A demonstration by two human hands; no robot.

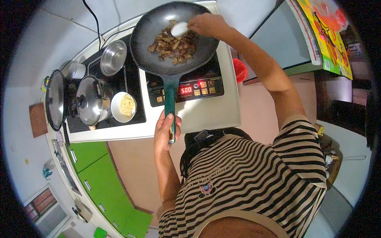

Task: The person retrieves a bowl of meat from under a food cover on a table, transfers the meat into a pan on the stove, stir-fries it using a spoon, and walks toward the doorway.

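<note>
My left hand (162, 133) is wrapped around the green handle (170, 95) of a dark frying pan (147, 27). The pan rests on an induction cooker (216, 85) whose red display reads 500. Browned, chopped food (174, 47) lies in the middle of the pan. Above it, my right hand (208, 26) is closed on a white spoon (179, 29), its rounded bowl over the food. The spoon's handle is hidden inside my fingers, and the hand is slightly blurred.
Left of the pan, a hob holds an empty-looking metal bowl (113, 58), a lidded pot (89, 101) and a white bowl with yellow food (123, 107). A glass lid (55, 99) stands further left. A red bag (239, 70) hangs beside the counter's right edge.
</note>
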